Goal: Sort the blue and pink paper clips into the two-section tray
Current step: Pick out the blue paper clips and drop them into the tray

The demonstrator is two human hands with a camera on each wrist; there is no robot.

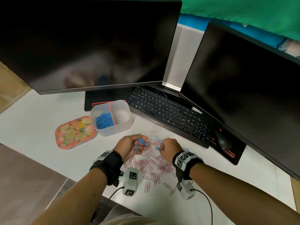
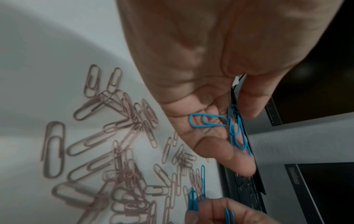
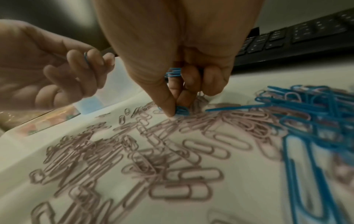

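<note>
Pink paper clips (image 1: 151,166) lie scattered nearest on the desk; above them the right hand (image 1: 168,149) pinches blue paper clips (image 3: 181,111) off the pile, the left hand (image 1: 129,146) cupping gathered ones. Blue-gathering is under way; next, carry both handfuls to the tray (image 1: 121,127) at 11 o'clock, left section.

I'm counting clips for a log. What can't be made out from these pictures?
- How many blue clips the left hand holds: overlapped and blurred in the head and left wrist views.
- The right hand's blue clips: mostly hidden by its fingers.
- The pink clips total: tangled, blurred.
- The tray's right section floor: too hazy to tell whether it is empty.
</note>
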